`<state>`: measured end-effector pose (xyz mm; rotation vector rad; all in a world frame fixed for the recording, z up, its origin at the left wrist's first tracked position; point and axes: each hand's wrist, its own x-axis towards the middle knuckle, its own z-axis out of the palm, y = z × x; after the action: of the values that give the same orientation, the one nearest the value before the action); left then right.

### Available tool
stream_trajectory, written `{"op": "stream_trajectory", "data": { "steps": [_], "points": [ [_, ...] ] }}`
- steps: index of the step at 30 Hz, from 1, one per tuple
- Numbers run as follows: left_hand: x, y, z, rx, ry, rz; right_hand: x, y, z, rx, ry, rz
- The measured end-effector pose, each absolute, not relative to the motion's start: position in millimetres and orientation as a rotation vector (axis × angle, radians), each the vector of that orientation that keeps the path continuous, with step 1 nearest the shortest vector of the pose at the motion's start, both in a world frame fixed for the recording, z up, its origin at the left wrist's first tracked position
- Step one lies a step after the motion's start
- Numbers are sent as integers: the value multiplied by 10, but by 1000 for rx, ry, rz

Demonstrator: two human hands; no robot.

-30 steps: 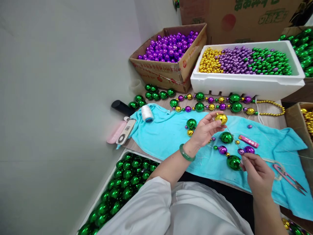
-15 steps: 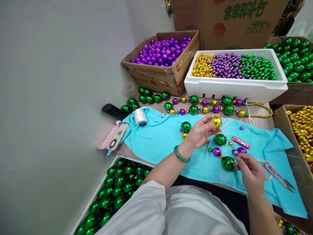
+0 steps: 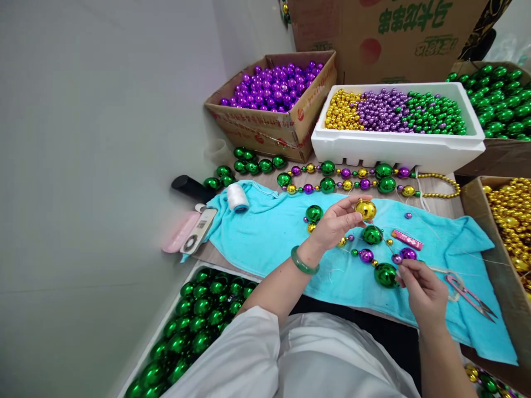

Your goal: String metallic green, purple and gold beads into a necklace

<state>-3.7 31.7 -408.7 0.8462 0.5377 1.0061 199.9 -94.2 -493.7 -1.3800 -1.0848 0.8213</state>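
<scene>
A large shiny gold bead is pinched in the fingertips of my left hand, above a blue towel. From beneath that bead a thin, straight needle-like line slants down to my right hand. My right fingers are closed at a small purple bead; the exact grip is partly hidden. Close around lie a big green bead, another big green bead, a purple bead and a small gold bead. A partly strung row continues behind my left wrist.
Scissors and a pink packet lie to the right. A thread spool stands on the left. Behind are a beaded necklace, a white foam box and a carton of purple beads. Green beads fill a lower-left tray.
Both hands keep nearly the same pose, with the gold bead still in my left fingers. The whole view has shifted very slightly.
</scene>
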Motion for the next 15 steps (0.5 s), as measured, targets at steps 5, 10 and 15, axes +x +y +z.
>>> {"op": "stream_trajectory", "data": {
  "steps": [5,10,15],
  "points": [
    [-32,330,-4129,831,477,994,1964,-974,-4992,-1372,-1104,860],
    [-40,341,-4152,932,501,979,2006,-982,-5005,-1404,-1116,826],
    [4,289,-4200,1257,516,566,1904,-903,-4838,-1357,-1013,921]
  ]
}}
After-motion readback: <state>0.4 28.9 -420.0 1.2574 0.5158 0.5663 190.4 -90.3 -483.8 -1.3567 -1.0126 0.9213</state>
